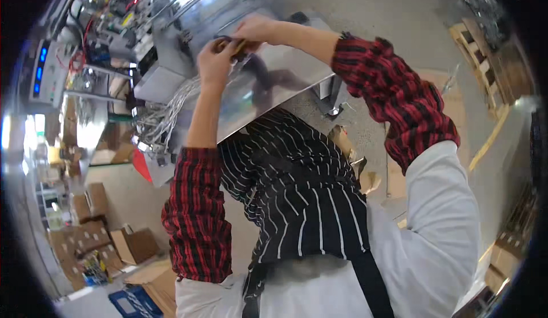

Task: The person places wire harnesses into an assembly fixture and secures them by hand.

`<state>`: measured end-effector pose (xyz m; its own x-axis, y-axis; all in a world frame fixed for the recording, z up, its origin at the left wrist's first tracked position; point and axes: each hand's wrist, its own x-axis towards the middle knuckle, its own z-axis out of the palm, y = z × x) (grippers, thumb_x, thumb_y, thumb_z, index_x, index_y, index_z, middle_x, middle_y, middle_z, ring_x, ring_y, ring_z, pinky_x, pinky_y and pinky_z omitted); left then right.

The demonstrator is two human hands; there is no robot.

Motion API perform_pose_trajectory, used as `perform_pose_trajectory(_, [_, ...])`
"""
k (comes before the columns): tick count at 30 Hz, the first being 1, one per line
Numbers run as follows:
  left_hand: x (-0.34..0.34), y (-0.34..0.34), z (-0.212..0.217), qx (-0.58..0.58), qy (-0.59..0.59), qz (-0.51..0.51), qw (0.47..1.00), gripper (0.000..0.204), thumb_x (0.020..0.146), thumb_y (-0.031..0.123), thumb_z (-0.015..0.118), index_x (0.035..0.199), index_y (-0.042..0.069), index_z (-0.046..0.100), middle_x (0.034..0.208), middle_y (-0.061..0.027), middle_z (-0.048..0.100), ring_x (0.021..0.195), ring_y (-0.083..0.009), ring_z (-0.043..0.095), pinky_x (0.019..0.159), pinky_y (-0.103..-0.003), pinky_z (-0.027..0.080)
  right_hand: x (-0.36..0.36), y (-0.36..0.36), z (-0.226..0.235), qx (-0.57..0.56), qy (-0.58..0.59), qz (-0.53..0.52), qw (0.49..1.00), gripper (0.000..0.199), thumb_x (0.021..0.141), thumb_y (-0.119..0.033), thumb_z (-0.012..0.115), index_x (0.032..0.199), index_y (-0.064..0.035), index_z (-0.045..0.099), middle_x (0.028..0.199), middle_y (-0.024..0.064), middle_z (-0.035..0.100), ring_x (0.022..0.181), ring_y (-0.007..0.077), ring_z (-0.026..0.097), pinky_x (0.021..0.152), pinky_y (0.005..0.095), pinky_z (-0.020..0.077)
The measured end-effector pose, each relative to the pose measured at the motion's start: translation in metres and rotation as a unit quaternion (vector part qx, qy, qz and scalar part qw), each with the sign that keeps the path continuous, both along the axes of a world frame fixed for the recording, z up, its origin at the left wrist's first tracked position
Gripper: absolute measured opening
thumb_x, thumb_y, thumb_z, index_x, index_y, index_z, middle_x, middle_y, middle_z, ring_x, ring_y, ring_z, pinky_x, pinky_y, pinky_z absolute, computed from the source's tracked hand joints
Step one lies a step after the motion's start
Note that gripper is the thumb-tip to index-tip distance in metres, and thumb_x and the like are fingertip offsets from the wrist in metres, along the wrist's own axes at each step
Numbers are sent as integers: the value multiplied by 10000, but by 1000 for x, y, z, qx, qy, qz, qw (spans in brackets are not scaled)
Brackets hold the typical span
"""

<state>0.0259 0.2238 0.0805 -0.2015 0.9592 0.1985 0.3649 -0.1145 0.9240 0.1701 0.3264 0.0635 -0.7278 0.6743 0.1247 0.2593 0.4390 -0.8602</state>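
so both hands are up over the shiny metal worktop, well in from its near edge, and they're basically meeting at one spot. the left hand has its thumb and fingers bent in, pinching a small dark and yellowish piece, and the right hand comes across from the other side with its fingers curled down onto the same piece. the piece is held between the two hands, above the worktop, but it's too small and too covered by fingers to say what it is. the worktop is glossy enough to show a dark reflection under the hands. a bundle of pale wires runs along the left edge of the worktop, just left of the left forearm, and hangs down near the left corner, with a red thing below. a grey metal box sits just beside the wires, and further left there's a panel with a blue lit display. the person has red and black plaid sleeves over a white top, plus a black striped apron. cardboard boxes are down on the left, and a wooden pallet lies on the floor well off to the right.
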Motion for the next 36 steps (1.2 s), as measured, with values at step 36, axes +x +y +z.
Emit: perform_pose_trajectory(36, [-7, 6, 48, 19, 189, -49, 981, 216, 787, 14, 591, 975, -59, 666, 829, -122, 687, 745, -152, 653, 684, -276, 519, 40, -36, 54, 329, -30, -173, 928, 234, 746, -211, 570, 715, 9, 643, 703, 216, 617, 685, 399, 611, 629, 466, 491])
